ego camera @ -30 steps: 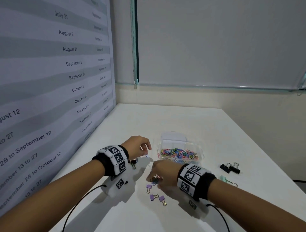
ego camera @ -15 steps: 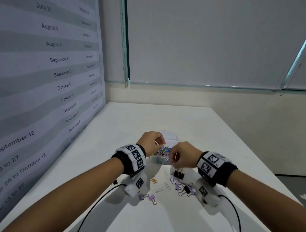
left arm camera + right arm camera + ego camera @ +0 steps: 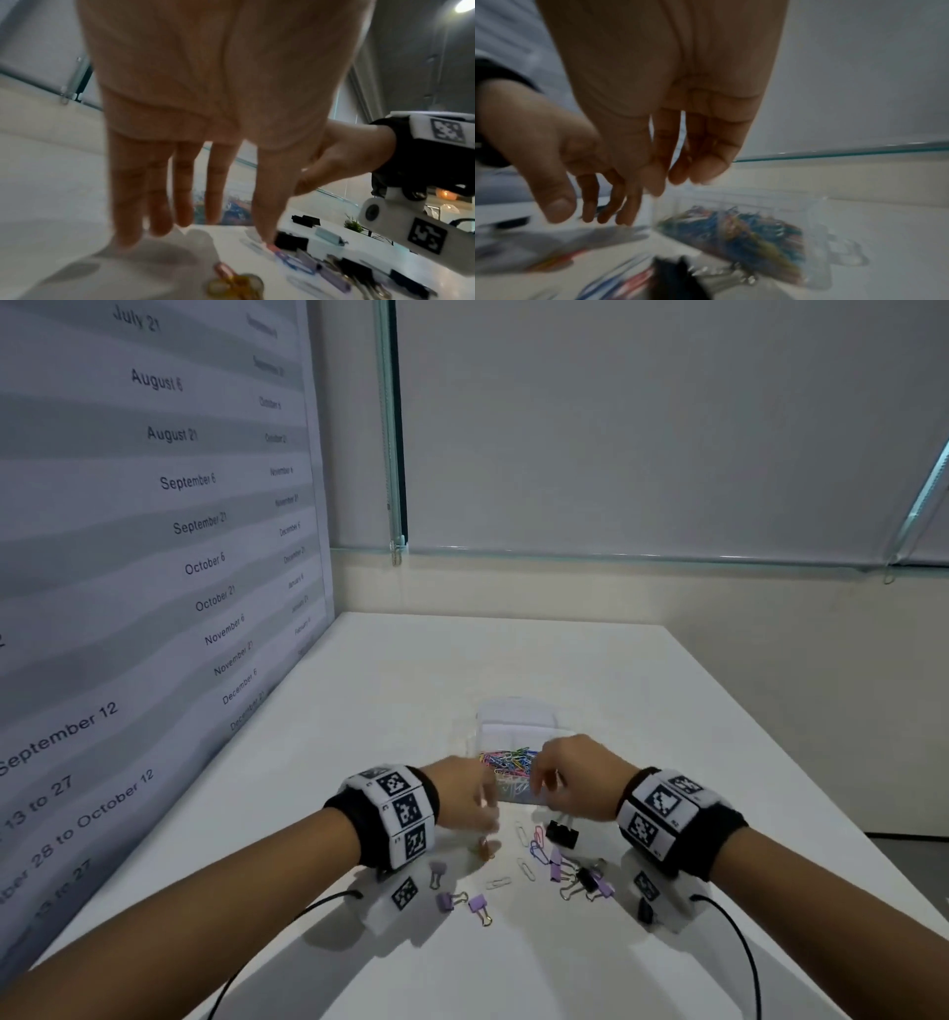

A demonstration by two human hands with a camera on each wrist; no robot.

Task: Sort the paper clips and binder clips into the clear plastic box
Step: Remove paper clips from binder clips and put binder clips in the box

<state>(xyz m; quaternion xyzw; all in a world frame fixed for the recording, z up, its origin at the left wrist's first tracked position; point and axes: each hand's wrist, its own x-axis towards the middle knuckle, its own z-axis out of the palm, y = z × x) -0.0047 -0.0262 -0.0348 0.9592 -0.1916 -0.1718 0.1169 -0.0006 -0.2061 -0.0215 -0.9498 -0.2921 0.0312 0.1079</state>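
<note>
White worktop (image 3: 390, 690). Clear plastic box (image 3: 516, 729) of paper clips (image 3: 506, 760) mid-surface; binder clips (image 3: 577, 878) loose nearer. Left hand (image 3: 462, 796) and right hand (image 3: 575, 775): grip slack, fingers extended, empty.

The right hand (image 3: 664, 97) hangs over the white worktop (image 3: 885, 233), its fingers (image 3: 706, 166) loosely bent and holding nothing. Below them sits the clear plastic box (image 3: 816, 207), blurred, with coloured paper clips (image 3: 744, 233) inside. The left hand (image 3: 552, 146) reaches down beside it. A black binder clip (image 3: 672, 280) lies nearer.
</note>
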